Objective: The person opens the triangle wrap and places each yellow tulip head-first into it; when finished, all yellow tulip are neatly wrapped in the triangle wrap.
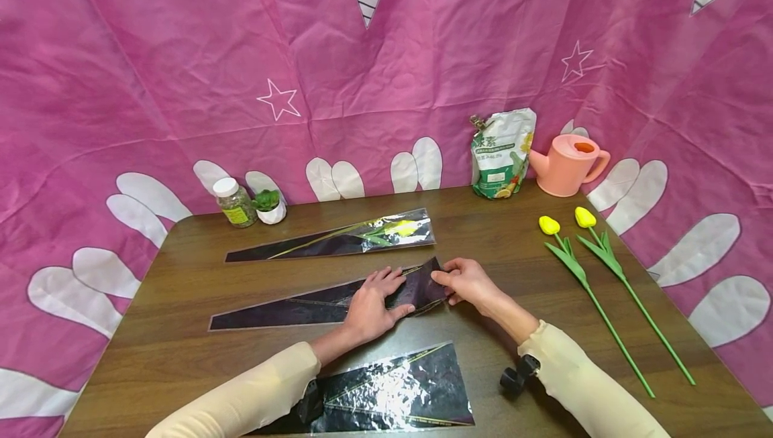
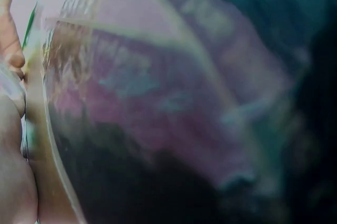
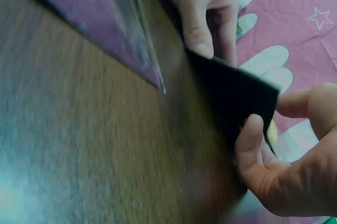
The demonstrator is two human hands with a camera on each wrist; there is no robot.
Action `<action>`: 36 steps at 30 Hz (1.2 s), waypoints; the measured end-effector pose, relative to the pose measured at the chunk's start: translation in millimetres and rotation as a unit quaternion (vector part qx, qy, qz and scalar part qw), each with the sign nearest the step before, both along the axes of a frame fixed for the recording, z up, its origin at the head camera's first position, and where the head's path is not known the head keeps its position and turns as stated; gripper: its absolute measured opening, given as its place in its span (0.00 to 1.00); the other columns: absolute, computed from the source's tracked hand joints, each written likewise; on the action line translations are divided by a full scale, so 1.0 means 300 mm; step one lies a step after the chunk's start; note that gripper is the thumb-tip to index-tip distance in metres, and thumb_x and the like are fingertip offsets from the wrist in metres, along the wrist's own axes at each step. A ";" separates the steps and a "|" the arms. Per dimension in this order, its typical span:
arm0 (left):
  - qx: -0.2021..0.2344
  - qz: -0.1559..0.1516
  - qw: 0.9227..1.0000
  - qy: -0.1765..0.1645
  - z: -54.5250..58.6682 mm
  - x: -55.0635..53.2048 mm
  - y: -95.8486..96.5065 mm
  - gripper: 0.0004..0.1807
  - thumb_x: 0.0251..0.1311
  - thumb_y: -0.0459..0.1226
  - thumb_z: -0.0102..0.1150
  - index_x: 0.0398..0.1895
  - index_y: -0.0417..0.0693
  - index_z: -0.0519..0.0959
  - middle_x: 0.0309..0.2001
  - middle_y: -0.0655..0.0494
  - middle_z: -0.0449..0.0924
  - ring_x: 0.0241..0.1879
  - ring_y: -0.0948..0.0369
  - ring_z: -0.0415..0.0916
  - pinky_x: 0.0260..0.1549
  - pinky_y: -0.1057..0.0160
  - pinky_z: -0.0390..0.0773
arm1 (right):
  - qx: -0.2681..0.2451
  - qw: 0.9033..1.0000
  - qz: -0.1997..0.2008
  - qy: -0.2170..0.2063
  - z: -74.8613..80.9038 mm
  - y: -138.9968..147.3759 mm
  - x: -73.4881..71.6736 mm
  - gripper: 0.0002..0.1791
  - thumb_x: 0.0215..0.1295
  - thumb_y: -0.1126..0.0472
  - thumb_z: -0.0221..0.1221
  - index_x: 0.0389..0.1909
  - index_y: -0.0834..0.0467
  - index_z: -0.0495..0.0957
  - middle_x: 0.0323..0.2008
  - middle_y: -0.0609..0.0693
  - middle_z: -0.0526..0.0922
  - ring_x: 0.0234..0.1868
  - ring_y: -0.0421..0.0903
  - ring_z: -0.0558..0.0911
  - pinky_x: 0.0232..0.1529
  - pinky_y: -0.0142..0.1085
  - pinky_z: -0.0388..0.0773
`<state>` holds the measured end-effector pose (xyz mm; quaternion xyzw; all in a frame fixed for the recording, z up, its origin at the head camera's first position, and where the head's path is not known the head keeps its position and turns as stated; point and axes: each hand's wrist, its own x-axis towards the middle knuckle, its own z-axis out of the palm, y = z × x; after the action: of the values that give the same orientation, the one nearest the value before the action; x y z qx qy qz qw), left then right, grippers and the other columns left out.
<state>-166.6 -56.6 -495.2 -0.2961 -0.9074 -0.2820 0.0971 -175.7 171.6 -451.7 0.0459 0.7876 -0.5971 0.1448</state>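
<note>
Blk wrapper (image 1: pixel 314 304) lies under L hand (image 1: pixel 370 307), R hand (image 1: pixel 470 285) pinching end.

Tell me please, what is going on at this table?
Someone handles a dark tapered flower wrapper lying on the table. The left hand rests on it, while the right hand pinches its wide end. I see no flower in it. Behind it, another wrapper holds a yellow tulip; a third wrapper lies in front, and two loose yellow tulips lie at the right.
</note>
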 end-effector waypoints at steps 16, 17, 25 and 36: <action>-0.032 -0.018 0.999 -0.005 -0.005 -0.002 -0.005 0.34 0.65 0.47 0.63 0.69 0.38 0.71 0.71 0.43 0.66 0.72 0.47 0.59 0.71 0.45 0.52 | -0.036 0.998 0.022 0.045 -0.007 -0.010 0.012 0.09 0.64 0.74 0.57 0.43 0.75 0.76 0.27 0.52 0.82 0.23 0.41 0.80 0.20 0.34 0.79; -0.033 -0.019 0.999 -0.004 -0.006 -0.002 -0.005 0.34 0.65 0.47 0.63 0.69 0.38 0.71 0.71 0.42 0.66 0.72 0.47 0.59 0.71 0.45 0.52 | -0.038 0.998 0.020 0.045 -0.009 -0.010 0.012 0.09 0.64 0.74 0.57 0.44 0.75 0.76 0.28 0.53 0.83 0.24 0.41 0.80 0.21 0.34 0.80; -0.031 -0.015 0.999 -0.015 -0.005 0.003 -0.004 0.35 0.68 0.50 0.58 0.71 0.38 0.68 0.71 0.44 0.65 0.72 0.48 0.58 0.71 0.46 0.51 | -0.043 0.997 -0.004 0.061 -0.022 -0.019 0.015 0.08 0.61 0.74 0.62 0.40 0.72 0.76 0.27 0.55 0.85 0.23 0.42 0.81 0.21 0.33 0.79; -0.049 -0.004 0.999 -0.011 -0.001 0.002 0.002 0.34 0.64 0.50 0.63 0.67 0.38 0.73 0.69 0.44 0.69 0.71 0.47 0.61 0.71 0.48 0.54 | -0.015 0.995 -0.022 0.097 -0.018 -0.034 0.022 0.12 0.57 0.72 0.69 0.37 0.72 0.77 0.22 0.52 0.82 0.21 0.41 0.77 0.19 0.32 0.75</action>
<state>-165.9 -56.0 -495.5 -0.3010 -0.9200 -0.2407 0.0714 -169.2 161.3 -457.1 0.0032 0.7875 -0.6138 0.0549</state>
